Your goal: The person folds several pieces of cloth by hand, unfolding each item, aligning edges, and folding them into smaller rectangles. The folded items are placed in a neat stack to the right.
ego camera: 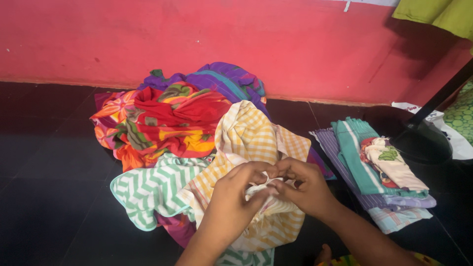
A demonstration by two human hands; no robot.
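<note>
here, on the dark floor point(54, 207), left hand point(231, 204) and right hand point(300, 184) are both pinching an edge of the yellow checked cloth point(246, 135), each grip closing narrow on it atop the unsorted pile point(172, 118), while the folded stack point(374, 172) is sitting apart to the right.

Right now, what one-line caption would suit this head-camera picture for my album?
Both hands, left hand and right hand, pinch a yellow checked cloth atop a colourful clothes pile, beside a folded stack.
</note>
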